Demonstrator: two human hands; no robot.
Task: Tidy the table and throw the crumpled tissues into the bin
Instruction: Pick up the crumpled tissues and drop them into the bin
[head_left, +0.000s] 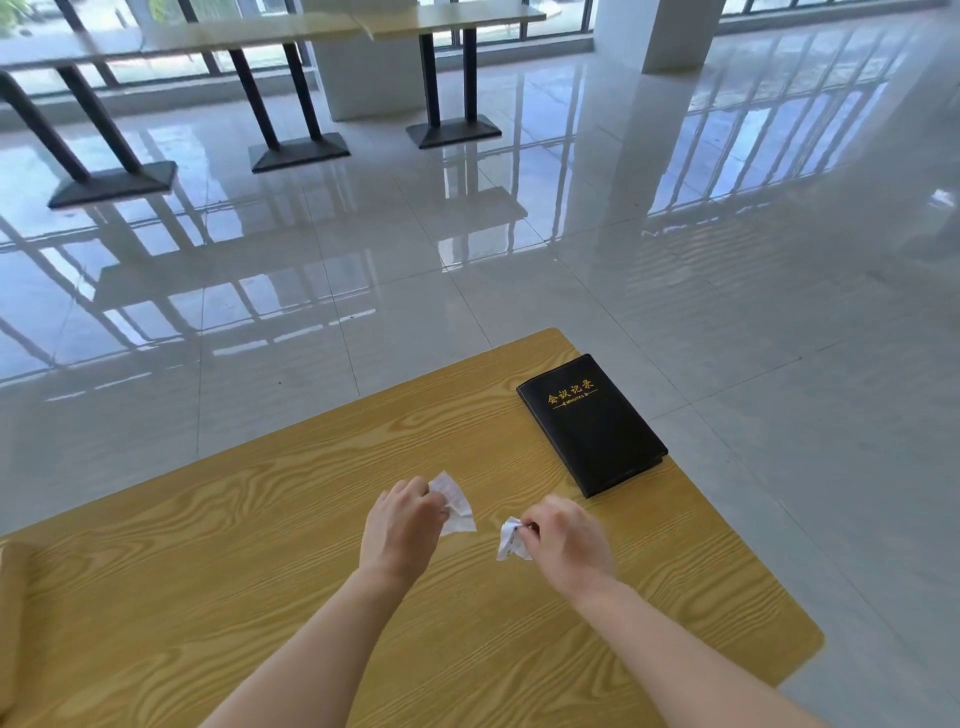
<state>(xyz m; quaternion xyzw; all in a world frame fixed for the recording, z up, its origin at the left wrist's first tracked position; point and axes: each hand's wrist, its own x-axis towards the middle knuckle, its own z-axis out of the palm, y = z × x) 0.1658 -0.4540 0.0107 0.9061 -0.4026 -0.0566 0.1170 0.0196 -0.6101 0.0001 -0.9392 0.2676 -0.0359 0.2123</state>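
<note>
Below frame centre, the left hand (404, 525) pinched one crumpled tissue (455, 503) and the right hand (563, 538) another (509, 539); light, soft, likely best pinched by a fold.

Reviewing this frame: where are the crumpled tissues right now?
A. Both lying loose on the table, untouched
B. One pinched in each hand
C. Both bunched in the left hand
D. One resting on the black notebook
B: the left hand grips one crumpled tissue and the right hand pinches the other tissue, both over the wooden table; the black notebook has nothing on it.
</note>
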